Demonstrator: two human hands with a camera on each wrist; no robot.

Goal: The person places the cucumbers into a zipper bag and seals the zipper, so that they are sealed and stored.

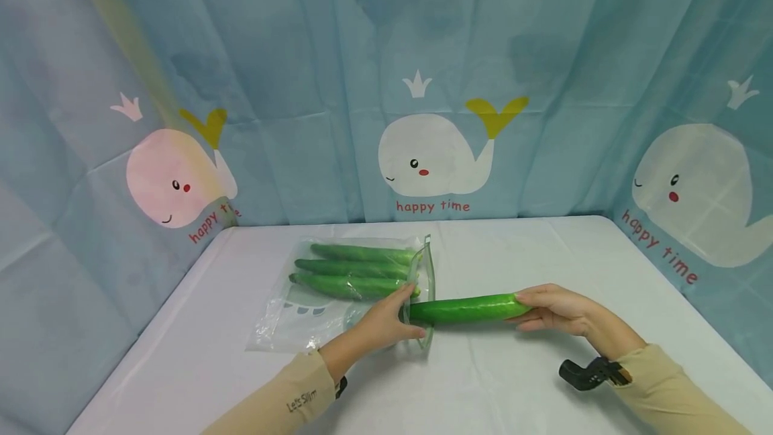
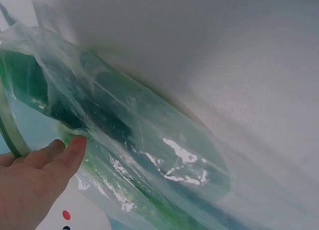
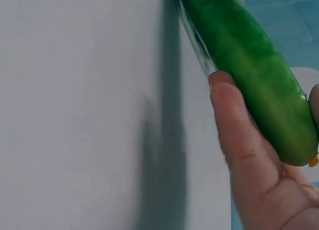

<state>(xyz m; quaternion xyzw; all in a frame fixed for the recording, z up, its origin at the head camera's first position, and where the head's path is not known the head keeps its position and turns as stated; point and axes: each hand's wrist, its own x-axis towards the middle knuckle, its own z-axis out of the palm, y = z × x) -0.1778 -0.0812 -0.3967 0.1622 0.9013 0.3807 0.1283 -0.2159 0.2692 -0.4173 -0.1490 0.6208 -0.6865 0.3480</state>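
Right hand (image 1: 552, 309), cucumber (image 1: 464, 309) in grip

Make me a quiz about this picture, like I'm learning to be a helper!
1. Count: besides the cucumber sticking out, how many other cucumbers lie inside the clear plastic bag?
2. Pick left or right: which hand grips the outer end of the cucumber that sticks out?
3. Fill in the blank: the red words under the middle whale on the curtain say "____".

Key:
1. Three.
2. The right hand.
3. happy time.
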